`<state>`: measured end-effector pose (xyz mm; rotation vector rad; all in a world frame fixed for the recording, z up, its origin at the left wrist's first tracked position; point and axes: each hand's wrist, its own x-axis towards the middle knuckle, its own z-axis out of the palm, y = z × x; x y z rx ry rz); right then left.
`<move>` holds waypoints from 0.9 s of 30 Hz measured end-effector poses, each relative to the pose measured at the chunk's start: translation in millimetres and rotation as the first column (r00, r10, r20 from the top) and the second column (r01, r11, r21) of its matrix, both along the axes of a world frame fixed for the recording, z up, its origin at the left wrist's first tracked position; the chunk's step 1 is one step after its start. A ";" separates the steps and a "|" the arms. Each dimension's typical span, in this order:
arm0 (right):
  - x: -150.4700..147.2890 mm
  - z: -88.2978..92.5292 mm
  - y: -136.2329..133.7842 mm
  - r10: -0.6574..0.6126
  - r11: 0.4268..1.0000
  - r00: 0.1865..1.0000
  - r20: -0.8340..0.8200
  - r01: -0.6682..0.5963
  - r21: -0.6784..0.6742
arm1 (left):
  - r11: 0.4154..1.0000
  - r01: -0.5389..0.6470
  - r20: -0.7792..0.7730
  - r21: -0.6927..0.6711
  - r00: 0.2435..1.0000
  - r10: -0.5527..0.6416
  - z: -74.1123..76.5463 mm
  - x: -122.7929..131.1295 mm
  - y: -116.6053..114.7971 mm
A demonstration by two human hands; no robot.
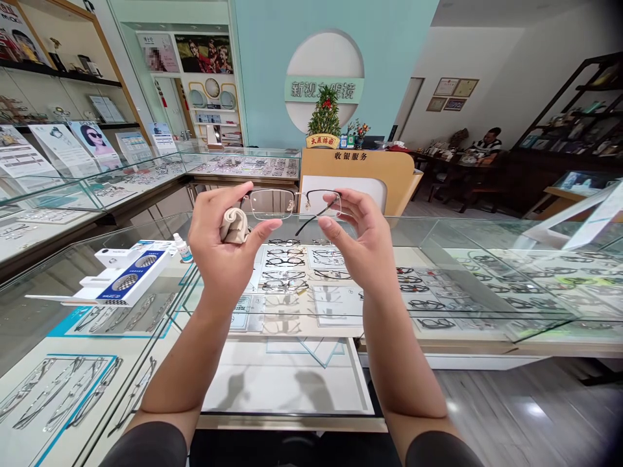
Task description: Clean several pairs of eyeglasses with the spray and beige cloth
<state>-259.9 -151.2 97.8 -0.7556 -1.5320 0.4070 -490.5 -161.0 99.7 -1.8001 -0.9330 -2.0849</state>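
A pair of eyeglasses (272, 205) with dark upper rims and clear lenses is held up at chest height above the glass counter. My left hand (219, 240) grips its left end between thumb and fingers. Tucked in that same palm is a folded beige cloth (235, 226). On the other side, my right hand (357, 237) is closed on the right end of the frame. One dark temple arm slants down and inward by the right thumb; the other is mostly hidden behind my left hand.
The glass display counter (457, 224) holds several rows of glasses. An open white drawer (292, 383) lies below my hands. To the left stand a white and blue display stand (129, 279) and a small spray bottle (182, 248). A person (488, 144) sits far right, beyond the cashier desk (409, 170).
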 end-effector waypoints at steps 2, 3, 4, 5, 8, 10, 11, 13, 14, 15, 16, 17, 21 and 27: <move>-0.7 0.5 -1.3 -0.021 0.999 1.000 -0.008 0.021 0.026 | 1.000 0.001 0.006 0.003 1.000 -0.001 0.3 0.4 0.1; -1.0 1.1 -2.5 -0.037 0.999 0.999 -0.009 0.037 0.040 | 1.000 0.007 0.010 0.005 1.000 -0.007 0.5 0.7 0.0; -1.3 1.8 -3.8 -0.054 0.997 0.998 -0.006 0.055 0.053 | 1.000 0.014 0.015 0.002 1.000 -0.014 0.7 1.1 -0.1; -1.4 2.6 -5.1 -0.072 0.995 0.997 -0.003 0.072 0.065 | 1.000 0.024 0.021 -0.005 0.999 -0.023 0.7 1.5 -0.1; -0.9 4.1 -7.4 -0.112 0.989 0.994 0.001 0.111 0.097 | 0.998 0.056 0.041 -0.040 0.998 -0.055 0.3 2.1 0.8; -0.2 4.3 -7.5 -0.124 0.986 0.992 0.003 0.123 0.114 | 0.996 0.066 0.053 -0.063 0.997 -0.063 -0.4 1.9 2.2; 0.2 4.2 -7.3 -0.129 0.985 0.992 0.009 0.127 0.120 | 0.995 0.064 0.058 -0.074 0.996 -0.060 -0.7 1.7 3.0; 0.8 4.0 -7.3 -0.143 0.982 0.989 0.021 0.139 0.131 | 0.994 0.058 0.067 -0.090 0.996 -0.052 -1.2 1.2 4.5; 0.8 4.0 -7.6 -0.151 0.980 0.988 0.026 0.147 0.136 | 0.994 0.059 0.072 -0.094 0.996 -0.053 -1.3 0.9 5.1; 0.7 4.1 -8.1 -0.160 0.978 0.987 0.030 0.154 0.143 | 0.993 0.063 0.076 -0.095 0.996 -0.056 -1.4 0.7 5.7; 0.5 4.3 -8.7 -0.169 0.975 0.985 0.030 0.163 0.151 | 0.993 0.067 0.080 -0.095 0.995 -0.060 -1.4 0.5 6.1; 0.2 4.6 -9.4 -0.178 0.972 0.984 0.029 0.171 0.161 | 0.993 0.072 0.084 -0.095 0.994 -0.064 -1.4 0.4 6.6; -1.6 5.8 -12.9 -0.212 0.957 0.977 0.021 0.203 0.204 | 0.991 0.087 0.099 -0.102 0.992 -0.077 -2.1 -0.7 8.3; -4.0 7.1 -18.5 -0.238 0.940 0.971 0.006 0.229 0.254 | 0.988 0.102 0.109 -0.119 0.990 -0.089 -4.0 -2.6 10.2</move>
